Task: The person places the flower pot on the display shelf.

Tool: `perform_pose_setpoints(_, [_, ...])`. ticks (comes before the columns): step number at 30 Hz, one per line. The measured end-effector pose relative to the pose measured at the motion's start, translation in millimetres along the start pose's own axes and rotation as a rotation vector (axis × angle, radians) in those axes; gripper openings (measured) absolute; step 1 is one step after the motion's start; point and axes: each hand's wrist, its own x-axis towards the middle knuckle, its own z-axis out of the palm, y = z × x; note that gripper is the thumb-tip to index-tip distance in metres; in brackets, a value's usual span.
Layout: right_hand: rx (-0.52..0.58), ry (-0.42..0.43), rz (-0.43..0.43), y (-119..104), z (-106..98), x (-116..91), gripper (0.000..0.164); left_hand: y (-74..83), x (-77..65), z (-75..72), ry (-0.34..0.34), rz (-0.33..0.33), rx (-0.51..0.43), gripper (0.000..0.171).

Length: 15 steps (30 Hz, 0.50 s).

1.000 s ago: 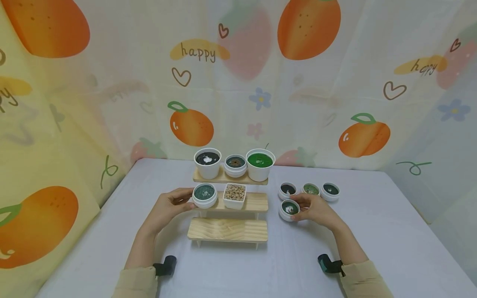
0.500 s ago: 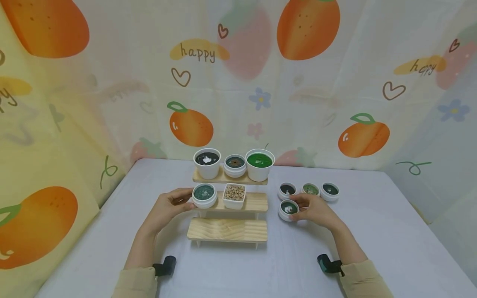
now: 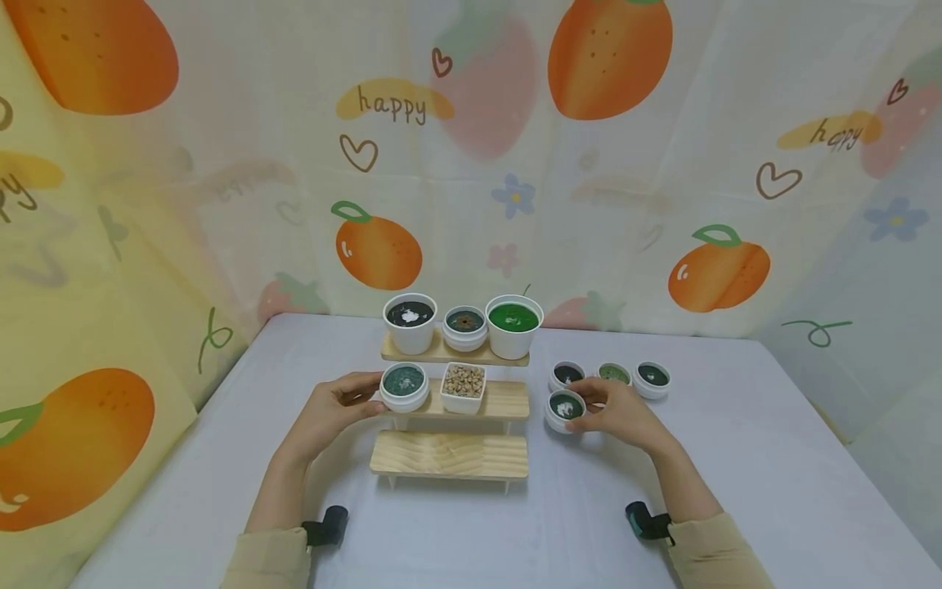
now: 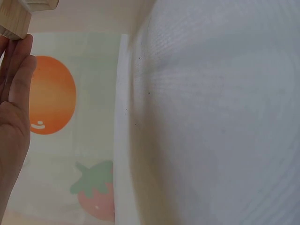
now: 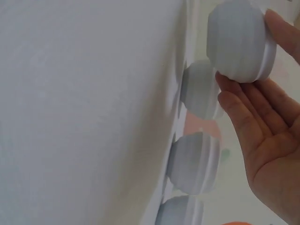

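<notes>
My right hand (image 3: 618, 413) pinches a small round white jar (image 3: 565, 411) with dark green, white-marked contents. In the right wrist view this jar (image 5: 241, 40) sits between thumb and fingers, held off the tablecloth. On the left, my left hand (image 3: 341, 409) has thumb and forefinger at the left side of a white jar (image 3: 404, 386) with teal contents, which stands on the middle wooden shelf (image 3: 508, 399). The left wrist view shows fingers (image 4: 21, 79) against the shelf's wooden end (image 4: 15, 18); the jar is out of that view.
A square white dish (image 3: 464, 388) of tan bits shares the middle shelf. Two cups and a jar (image 3: 464, 327) stand on the back shelf. The bare front shelf (image 3: 449, 455) is nearest. Right of the shelves are three jars (image 3: 567, 375) on the white tablecloth (image 3: 728, 409).
My right hand has lifted its jar slightly and shifted it a little left. The left hand stays where it was.
</notes>
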Motion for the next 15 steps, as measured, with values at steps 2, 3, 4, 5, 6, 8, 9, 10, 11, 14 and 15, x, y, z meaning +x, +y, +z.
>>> perform_pose_setpoints(2, [0.008, 0.0, -0.007, -2, -1, 0, 0.059, 0.1, -0.1, 0.3, 0.0, 0.0, -0.007, 0.053])
perform_pose_setpoints(3, [0.009, 0.003, -0.009, -3, -1, 0, 0.059, 0.1, -0.1, 0.4, -0.001, 0.001, -0.006, 0.053])
perform_pose_setpoints(4, [0.006, 0.008, -0.012, -5, -2, -1, 0.059, 0.3, -0.2, 0.8, 0.002, -0.003, -0.009, 0.053])
perform_pose_setpoints(5, [0.003, 0.012, -0.016, -6, -3, -1, 0.059, 0.4, -0.4, 0.8, 0.0, 0.001, -0.003, 0.053])
perform_pose_setpoints(6, [-0.006, 0.017, -0.019, -8, -4, -1, 0.058, 0.6, -0.5, 0.9, 0.003, -0.001, -0.002, 0.053])
perform_pose_setpoints(8, [-0.023, 0.035, -0.026, -13, -7, -2, 0.057, 1.0, -0.8, 0.8, 0.005, 0.002, 0.006, 0.052])
perform_pose_setpoints(9, [-0.033, 0.045, -0.026, -15, -8, -2, 0.057, 0.9, -0.9, 0.6, 0.005, 0.003, 0.01, 0.052])
perform_pose_setpoints(10, [-0.042, 0.05, -0.028, -17, -10, -3, 0.056, 1.0, -0.8, 0.7, 0.009, 0.003, 0.01, 0.052])
perform_pose_setpoints(11, [-0.047, 0.054, -0.028, -20, -11, -3, 0.056, 1.2, -0.9, 0.5, 0.006, 0.008, 0.015, 0.052])
perform_pose_setpoints(14, [-0.045, 0.058, -0.023, -28, -16, -5, 0.056, 1.4, -0.2, 0.5, 0.009, 0.005, 0.013, 0.052])
perform_pose_setpoints(15, [-0.039, 0.057, -0.023, -30, -18, -6, 0.056, 1.4, 0.0, 0.5, 0.006, 0.004, 0.013, 0.052])
